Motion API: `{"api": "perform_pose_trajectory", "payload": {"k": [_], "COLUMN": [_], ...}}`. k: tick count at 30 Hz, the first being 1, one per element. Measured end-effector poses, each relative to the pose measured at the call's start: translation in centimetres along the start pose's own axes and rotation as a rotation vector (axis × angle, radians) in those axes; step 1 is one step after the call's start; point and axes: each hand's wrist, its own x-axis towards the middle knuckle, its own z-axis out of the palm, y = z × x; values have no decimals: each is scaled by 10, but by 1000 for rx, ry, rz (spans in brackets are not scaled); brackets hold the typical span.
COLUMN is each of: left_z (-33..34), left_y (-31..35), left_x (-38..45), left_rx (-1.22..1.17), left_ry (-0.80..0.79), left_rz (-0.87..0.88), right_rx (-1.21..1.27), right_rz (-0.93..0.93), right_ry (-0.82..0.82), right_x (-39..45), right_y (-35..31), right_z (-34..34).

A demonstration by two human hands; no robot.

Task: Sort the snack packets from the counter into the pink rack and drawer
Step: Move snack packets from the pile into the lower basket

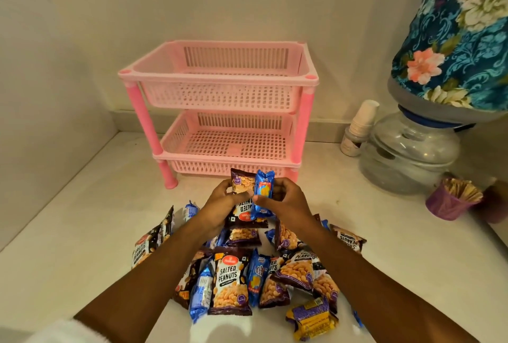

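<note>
Pink plastic makes up the two-tier rack (pixel 220 107) standing at the back of the pale desk (pixel 82 232), against the wall; both of its slotted baskets hold nothing that I can see. In front of it, above the desk, the left hand (pixel 220 205) grips a brown salted-peanuts packet (pixel 243 199), its fingers curled round the packet's left edge, with the print upside down toward the camera. The right hand (pixel 286 199) pinches a blue biscuit packet (pixel 263 191) between thumb and curled fingers, holding it upright and touching the right side of the peanuts packet. Both packets are held just in front of the rack's lower basket, not inside it.

Below the hands a loose pile of snack packets (pixel 247 268) lies on the desk between the forearms: mostly brown peanut packs and blue biscuit packs overlapping one another, with a yellow-and-purple packet (pixel 310 318) at the near right edge of the pile. A few brown packs lie slightly apart on the left.

To the right of the rack stands a clear water dispenser base (pixel 409 155) carrying a bottle under a floral cloth cover (pixel 461 34). A stack of paper cups (pixel 357 128) leans beside it, and a purple cup of wooden sticks (pixel 450 199) sits nearer the camera
</note>
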Motion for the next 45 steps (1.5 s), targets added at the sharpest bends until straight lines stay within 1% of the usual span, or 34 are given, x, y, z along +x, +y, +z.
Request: {"api": "perform_pose_trajectory", "payload": {"k": [4,9,14,16,20,23,25,28,30,32,34,36,39,41,43,45], "left_z": [-19,-44,-73,-86,-111,-127,-135,-144,-147,-147,-147,-148,-151,-154,-160,-165], "left_y": [4,17,41,51,66,81,92,108,116,121,123,124,123,123,119,112], "left_x": [7,20,36,43,58,74,85,105,121,138,154,168,185,194,204,211], "left_rx": [34,105,149,144,115,219,234,202,176,161,239,356,362,374,482,586], "left_ry": [-6,50,95,74,-17,17,62,92,83,58,55,86,99,101,133,168], "left_rz": [15,71,87,77,65,126,158,134,125,154,185,186,188,150,68,-30], "right_rx": [-44,-40,-21,-36,-60,-32,30,115,117,105,121,147,166,137,38,-71], "right_rz": [-10,5,16,9,-14,0,22,75,111,132,157,195,270,308,373,462], "right_ry": [-10,45,47,54,75,103,122,160,193,218,235,240,241,243,250,216], "right_x": [8,29,49,58,78,94,105,122,133,144,155,169,192,207,221,231], "right_y": [-9,-19,-32,-40,-55,-64,-68,-73,-76,-78,-81,-83,-80,-73,-64,-56], "right_z": [13,30,57,70,93,107,114,121,125,128,131,134,139,141,145,151]}}
